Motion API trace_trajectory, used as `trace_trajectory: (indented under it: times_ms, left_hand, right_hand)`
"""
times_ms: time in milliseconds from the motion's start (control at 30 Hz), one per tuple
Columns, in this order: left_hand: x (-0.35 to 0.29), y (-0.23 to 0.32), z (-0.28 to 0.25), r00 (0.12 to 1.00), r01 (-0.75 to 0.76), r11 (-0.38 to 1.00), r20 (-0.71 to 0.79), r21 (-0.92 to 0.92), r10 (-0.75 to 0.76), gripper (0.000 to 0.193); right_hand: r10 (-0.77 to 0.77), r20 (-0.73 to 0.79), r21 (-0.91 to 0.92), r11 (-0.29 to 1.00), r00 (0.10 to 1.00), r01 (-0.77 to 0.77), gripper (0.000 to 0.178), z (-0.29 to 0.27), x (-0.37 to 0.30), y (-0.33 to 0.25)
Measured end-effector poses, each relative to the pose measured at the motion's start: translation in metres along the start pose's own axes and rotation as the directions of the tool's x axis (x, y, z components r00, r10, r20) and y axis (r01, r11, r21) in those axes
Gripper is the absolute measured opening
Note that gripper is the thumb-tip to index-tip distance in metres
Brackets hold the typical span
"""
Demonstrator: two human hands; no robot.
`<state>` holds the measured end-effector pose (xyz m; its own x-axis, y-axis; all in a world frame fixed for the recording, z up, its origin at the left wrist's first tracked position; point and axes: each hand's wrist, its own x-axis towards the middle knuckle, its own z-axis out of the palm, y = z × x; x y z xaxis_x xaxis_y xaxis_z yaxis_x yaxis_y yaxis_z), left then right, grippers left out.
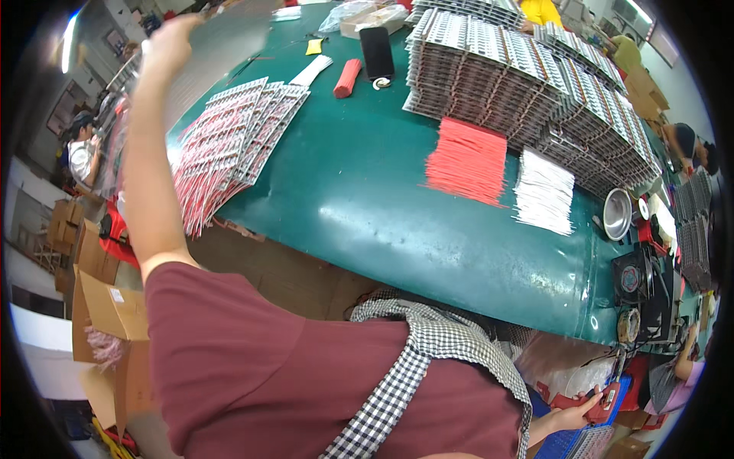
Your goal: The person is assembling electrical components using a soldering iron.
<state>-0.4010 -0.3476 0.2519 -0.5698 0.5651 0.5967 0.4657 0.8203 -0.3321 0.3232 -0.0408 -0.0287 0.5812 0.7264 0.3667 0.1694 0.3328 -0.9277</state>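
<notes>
My left arm is stretched up along the left side, past the near-left end of the green table (367,176). My left hand (170,42) is raised high at the upper left; its fingers are too unclear to show their pose. Below it lies a fanned stack of grey panels with red and white wires (237,141). At the lower right my right hand (575,415) is closed around a red hand tool (604,404), beside a blue crate (562,444). The tool's exact kind does not show.
Tall stacks of grey panels (489,73) fill the far right. Before them lie red wires (466,162) and white wires (544,191). A metal bowl (617,214) and black fan (631,277) stand at the right. A phone (376,53) and red bundle (348,78) lie farther back.
</notes>
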Motion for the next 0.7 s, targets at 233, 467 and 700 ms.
trace_trajectory:
  times_ms: [233, 467, 700]
  left_hand:
    - [-0.065, 0.015, 0.208, 0.984, 0.173, 0.958, 0.004, 0.228, -0.179, 0.015]
    - [-0.040, 0.135, 0.165, 0.937, 0.126, 0.991, 0.324, 0.042, -0.133, 0.021]
    - [0.099, 0.390, 0.032, 0.732, -0.669, 0.531, -0.340, -0.519, 0.590, 0.067]
  right_hand:
    - [0.116, -0.052, -0.023, 0.993, 0.992, -0.117, 0.028, 0.004, -0.008, -0.012]
    - [0.142, -0.099, 0.055, 0.989, 0.985, -0.137, 0.030, 0.001, -0.022, -0.027]
    - [0.139, -0.096, 0.143, 0.982, 0.986, -0.124, 0.026, 0.013, -0.028, -0.038]
